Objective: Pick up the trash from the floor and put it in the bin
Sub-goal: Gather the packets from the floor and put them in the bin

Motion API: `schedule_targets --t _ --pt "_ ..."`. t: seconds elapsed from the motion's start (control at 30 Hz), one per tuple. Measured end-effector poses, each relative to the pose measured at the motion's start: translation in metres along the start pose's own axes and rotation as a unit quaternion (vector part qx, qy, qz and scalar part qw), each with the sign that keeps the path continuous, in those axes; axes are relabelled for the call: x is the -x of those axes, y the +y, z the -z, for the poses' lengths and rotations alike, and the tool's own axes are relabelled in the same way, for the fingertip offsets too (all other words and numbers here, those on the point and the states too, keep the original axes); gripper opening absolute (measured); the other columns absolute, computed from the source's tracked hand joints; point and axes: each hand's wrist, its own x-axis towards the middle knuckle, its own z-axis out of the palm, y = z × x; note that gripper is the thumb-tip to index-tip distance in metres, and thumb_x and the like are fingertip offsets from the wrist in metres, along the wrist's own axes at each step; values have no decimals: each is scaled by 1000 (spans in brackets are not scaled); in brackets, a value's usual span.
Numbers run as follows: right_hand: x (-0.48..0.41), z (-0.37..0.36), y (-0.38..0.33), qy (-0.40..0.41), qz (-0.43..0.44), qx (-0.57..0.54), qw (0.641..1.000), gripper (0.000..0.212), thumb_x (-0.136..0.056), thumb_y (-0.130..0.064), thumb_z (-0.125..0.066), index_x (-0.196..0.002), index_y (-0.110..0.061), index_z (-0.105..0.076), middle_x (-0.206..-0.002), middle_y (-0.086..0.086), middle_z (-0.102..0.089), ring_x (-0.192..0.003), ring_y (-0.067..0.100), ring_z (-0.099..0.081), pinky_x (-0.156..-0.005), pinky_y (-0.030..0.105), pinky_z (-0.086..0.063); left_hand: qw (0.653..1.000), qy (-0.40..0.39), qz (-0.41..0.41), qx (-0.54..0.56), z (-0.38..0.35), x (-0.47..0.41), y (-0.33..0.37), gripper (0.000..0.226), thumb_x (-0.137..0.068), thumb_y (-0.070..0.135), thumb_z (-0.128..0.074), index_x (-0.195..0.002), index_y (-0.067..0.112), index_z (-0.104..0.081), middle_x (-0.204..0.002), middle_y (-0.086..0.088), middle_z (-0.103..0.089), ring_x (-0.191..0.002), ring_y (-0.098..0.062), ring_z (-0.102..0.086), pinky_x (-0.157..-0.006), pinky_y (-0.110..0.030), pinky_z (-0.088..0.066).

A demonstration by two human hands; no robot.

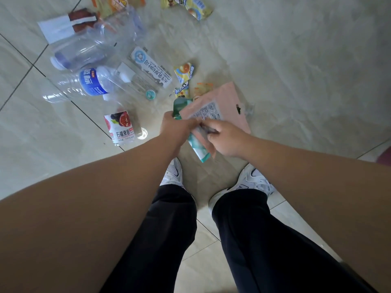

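Both hands meet above the tiled floor, in front of my feet. My left hand (pixel 176 125) grips a teal-green wrapper (pixel 198 150) whose ends stick out above and below the fist. My right hand (pixel 225 137) pinches a pink flat pouch (pixel 222 103) with printed text, held against the teal wrapper. Trash lies on the floor beyond: a blue-labelled clear bottle (pixel 88 83), a larger clear bottle (pixel 84 51), a small bottle with a fruit label (pixel 119 126) and yellow candy wrappers (pixel 184 78). No bin is in view.
A clear bag with a blue-and-white label (pixel 148 70) lies beside the bottles. Orange and yellow snack packets (pixel 190 5) and a brown-and-white packet (pixel 67 23) lie at the top. My white shoes (pixel 251 180) and dark trousers fill the lower middle.
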Motion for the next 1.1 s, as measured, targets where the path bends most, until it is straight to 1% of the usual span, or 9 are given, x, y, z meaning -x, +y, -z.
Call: schedule_targets --t 0.17,0.27,0.37,0.5,0.6,0.73,0.9,1.03,1.1 --pt "13 18 4 185 -38 -62 980 45 -89 -19 -65 -132 -15 -56 -131 4 -62 -119 22 -59 -99 30 -46 1000 -12 14 13 0 -1 -3 48 -65 14 -87 -107 5 -65 -97 -14 -77 -84 -32 -77 -83 -51 -62" --pt "28 37 6 282 -121 -52 950 85 -72 -42 -81 -142 -18 -40 -140 7 -50 -126 27 -51 -104 38 -43 998 -43 15 33 0 21 6 55 -63 12 -87 -112 2 -65 -104 -18 -77 -92 -37 -76 -87 -57 -60" --pt "53 50 5 263 -165 -133 941 107 -63 -51 -87 -146 -13 -31 -141 7 -50 -124 26 -53 -95 34 -46 992 -117 -10 42 2 52 22 54 -73 2 -81 -126 3 -67 -116 -21 -74 -100 -38 -72 -96 -58 -55" --pt "104 64 -1 176 -131 -238 946 76 -59 -50 -90 -119 -9 -65 -106 2 -73 -89 20 -73 -77 32 -58 980 -195 -45 19 9 103 56 54 -86 -7 -67 -138 4 -60 -134 -24 -65 -118 -41 -62 -108 -58 -45" --pt "148 74 -11 120 -97 -317 936 62 -61 -35 -92 -112 -8 -71 -101 8 -77 -87 28 -75 -85 46 -60 965 -249 -79 -17 16 149 87 56 -90 -9 -58 -140 16 -60 -137 -13 -64 -126 -39 -58 -111 -51 -44" --pt "215 87 -26 161 -67 -356 918 60 -60 -34 -91 -111 -10 -71 -105 11 -76 -96 35 -72 -91 56 -55 959 -251 -114 -66 17 214 129 54 -89 -9 -60 -138 13 -63 -136 -11 -66 -119 -34 -64 -105 -45 -50" --pt "301 106 -37 230 -20 -415 880 50 -63 -34 -90 -107 -17 -71 -102 4 -77 -93 28 -73 -86 53 -58 958 -217 -139 -130 -3 296 183 49 -86 -6 -68 -133 4 -64 -128 -18 -70 -112 -40 -68 -100 -50 -54" --pt "364 119 -23 265 0 -493 829 37 -69 -20 -89 -100 -14 -71 -102 7 -78 -88 24 -75 -85 47 -60 952 -209 -145 -173 -37 353 208 47 -81 -4 -75 -127 1 -65 -117 -21 -73 -97 -34 -71 -81 -40 -59" --pt "393 123 -9 281 4 -520 806 34 -69 -18 -88 -98 -15 -70 -102 7 -78 -88 24 -75 -85 46 -60 945 -219 -146 -196 -58 378 213 46 -79 -3 -77 -123 0 -66 -113 -21 -75 -96 -36 -72 -82 -42 -60"
